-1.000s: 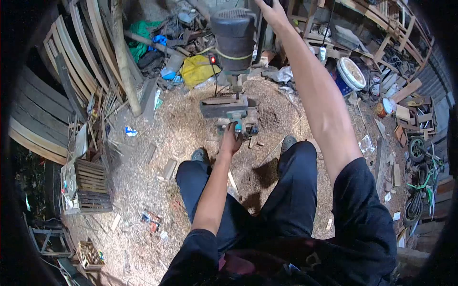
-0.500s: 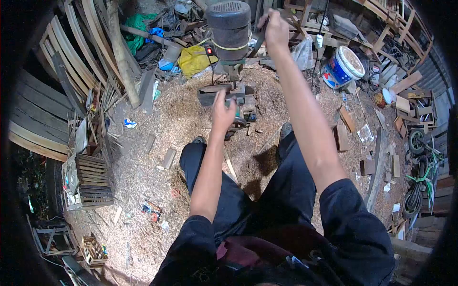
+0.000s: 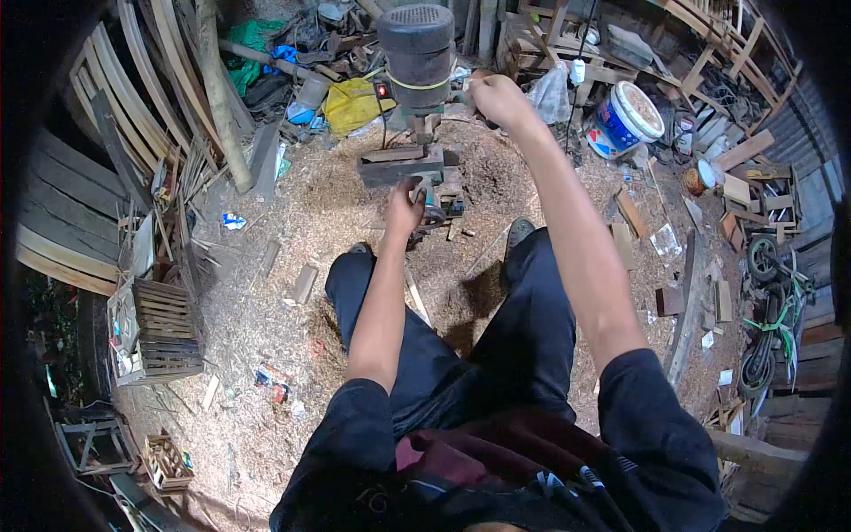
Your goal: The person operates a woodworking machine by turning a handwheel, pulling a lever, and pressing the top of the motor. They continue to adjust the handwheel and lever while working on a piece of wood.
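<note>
Sawdust-covered dirt floor (image 3: 301, 222), 2 legs in dark trousers standing on it. Grey-green upright drill press with a round dark motor housing (image 3: 417, 44) straight ahead, flat rectangular wooden block (image 3: 394, 166) lying on its table under the spindle. Right hand (image 3: 498, 99) up beside the motor, fist wrapped tight round the dark feed lever (image 3: 461, 91), mostly hidden by the fingers. Left hand (image 3: 403, 211) low at the block's front edge, fingers curled, probably touching it; can't tell if it's gripping anything. White and blue plastic bucket (image 3: 628, 120) well right
</note>
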